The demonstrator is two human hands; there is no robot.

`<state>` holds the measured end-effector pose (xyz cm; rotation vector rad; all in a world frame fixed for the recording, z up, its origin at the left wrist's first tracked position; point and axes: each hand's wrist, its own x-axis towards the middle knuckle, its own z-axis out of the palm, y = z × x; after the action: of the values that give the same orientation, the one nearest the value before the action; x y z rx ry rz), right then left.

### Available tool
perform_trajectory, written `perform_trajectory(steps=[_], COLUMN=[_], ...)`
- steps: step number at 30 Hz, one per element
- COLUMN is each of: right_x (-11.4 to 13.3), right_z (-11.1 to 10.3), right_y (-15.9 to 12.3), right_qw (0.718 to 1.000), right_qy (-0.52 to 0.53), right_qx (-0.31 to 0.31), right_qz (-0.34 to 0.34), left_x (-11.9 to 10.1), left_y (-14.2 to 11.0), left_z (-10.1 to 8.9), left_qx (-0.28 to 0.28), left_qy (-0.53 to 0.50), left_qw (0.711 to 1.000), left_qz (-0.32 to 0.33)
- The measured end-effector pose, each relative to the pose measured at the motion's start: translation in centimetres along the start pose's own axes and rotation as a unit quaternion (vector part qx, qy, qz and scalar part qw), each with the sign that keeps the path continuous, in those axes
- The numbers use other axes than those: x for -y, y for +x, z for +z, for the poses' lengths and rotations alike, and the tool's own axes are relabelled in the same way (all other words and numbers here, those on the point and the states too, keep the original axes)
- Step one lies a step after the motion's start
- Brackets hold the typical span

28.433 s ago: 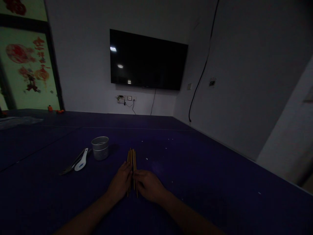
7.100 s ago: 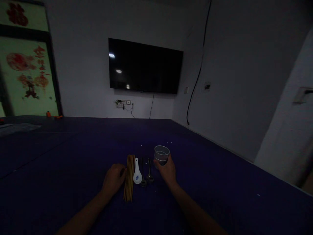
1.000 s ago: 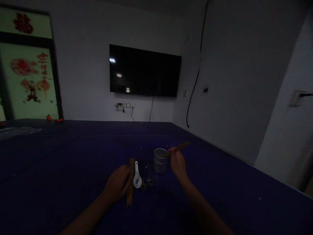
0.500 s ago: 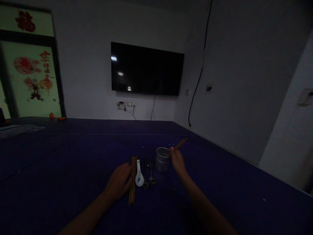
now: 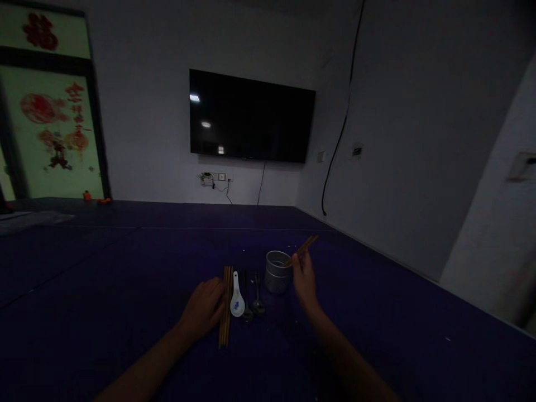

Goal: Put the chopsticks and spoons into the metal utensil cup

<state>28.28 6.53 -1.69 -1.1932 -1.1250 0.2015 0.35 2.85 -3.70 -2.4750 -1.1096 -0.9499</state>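
My right hand [image 5: 305, 282] is closed round a pair of wooden chopsticks [image 5: 309, 244]. They slant, with their lower ends at the rim of a grey metal cup [image 5: 276, 279] standing upright. My left hand [image 5: 204, 304] rests on the dark blue surface, thumb and fingers apart, its fingertips against several more wooden chopsticks [image 5: 225, 329] lying side by side. Just right of these lies a white soup spoon [image 5: 237, 305] with a blue mark in its bowl. Two dark metal spoons [image 5: 247, 315] [image 5: 258, 307] lie between it and the cup.
The blue surface [image 5: 125, 268] stretches to the walls, with small white specks on it. A black television [image 5: 251, 117] hangs on the back wall above sockets and cables. A black cable [image 5: 341, 134] runs down the right wall. Small orange objects [image 5: 104, 200] lie near the door.
My right hand has turned slightly more upright, and the chopsticks in it have shifted a little at the cup's rim. My left hand has stayed beside the lying chopsticks. The view has moved slightly.
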Motion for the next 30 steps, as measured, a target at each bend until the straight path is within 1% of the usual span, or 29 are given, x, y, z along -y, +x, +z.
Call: perform_trajectory(steps=[2,3,4,5,6,7,8,10,11,12,13,14,16,18,19,21,22,26,30], right_x=[0.9,1.5,2.1,2.9,3.6,4.2,4.8,5.5,5.6,5.6,5.4,5.3,5.0,5.1,5.2,5.6,5.7,5.6,5.3], right_z=[-0.4,-0.7,-1.0,-1.2,-1.3,-1.3,-1.2,-0.5,0.1,0.7,1.4,2.1,3.2,3.7,3.8,3.6,3.5,3.1,3.3], right_y=[-0.4,-0.6,-0.9,-1.2,-1.6,-2.1,-2.7,-4.4,-5.3,-6.3,-7.4,-8.4,-10.0,-10.9,-11.1,-11.1,-10.9,-10.5,-10.6], right_qw=[0.994,0.984,0.972,0.959,0.946,0.934,0.922,0.900,0.886,0.867,0.847,0.831,0.798,0.760,0.747,0.736,0.738,0.764,0.768], right_qy=[-0.029,-0.051,-0.074,-0.097,-0.123,-0.148,-0.166,-0.177,-0.173,-0.162,-0.145,-0.145,-0.194,-0.249,-0.267,-0.287,-0.292,-0.302,-0.299], right_qx=[-0.101,-0.155,-0.196,-0.222,-0.231,-0.221,-0.195,-0.108,-0.039,0.039,0.102,0.153,0.251,0.346,0.380,0.423,0.431,0.432,0.442], right_qz=[-0.038,-0.070,-0.107,-0.148,-0.194,-0.240,-0.289,-0.384,-0.429,-0.470,-0.501,-0.515,-0.512,-0.490,-0.475,-0.445,-0.430,-0.373,-0.354], left_x=[-0.1,-0.3,-0.4,-0.6,-0.9,-1.2,-1.5,-2.0,-2.3,-2.5,-2.6,-2.7,-2.7,-2.5,-2.5,-2.4,-2.4,-2.4,-2.4], left_y=[0.1,0.1,0.2,0.3,0.4,0.5,0.7,0.9,1.0,1.0,1.1,1.1,1.1,1.0,1.0,1.1,1.1,1.1,1.0], left_z=[-0.2,-0.2,-0.3,-0.4,-0.5,-0.6,-0.7,-0.9,-1.0,-1.0,-1.1,-1.1,-1.1,-1.1,-1.1,-1.1,-1.1,-1.0,-1.0], left_qx=[0.010,0.017,0.026,0.036,0.045,0.054,0.063,0.089,0.108,0.132,0.157,0.180,0.212,0.223,0.223,0.222,0.220,0.209,0.214], left_qy=[0.006,0.010,0.014,0.017,0.019,0.019,0.018,0.019,0.021,0.025,0.030,0.033,0.032,0.026,0.022,0.019,0.021,0.021,0.019], left_qw=[1.000,1.000,0.999,0.998,0.997,0.994,0.990,0.977,0.969,0.960,0.952,0.944,0.933,0.926,0.924,0.924,0.925,0.929,0.928], left_qz=[-0.009,-0.017,-0.027,-0.041,-0.061,-0.088,-0.121,-0.193,-0.223,-0.246,-0.262,-0.273,-0.290,-0.305,-0.309,-0.310,-0.308,-0.306,-0.306])
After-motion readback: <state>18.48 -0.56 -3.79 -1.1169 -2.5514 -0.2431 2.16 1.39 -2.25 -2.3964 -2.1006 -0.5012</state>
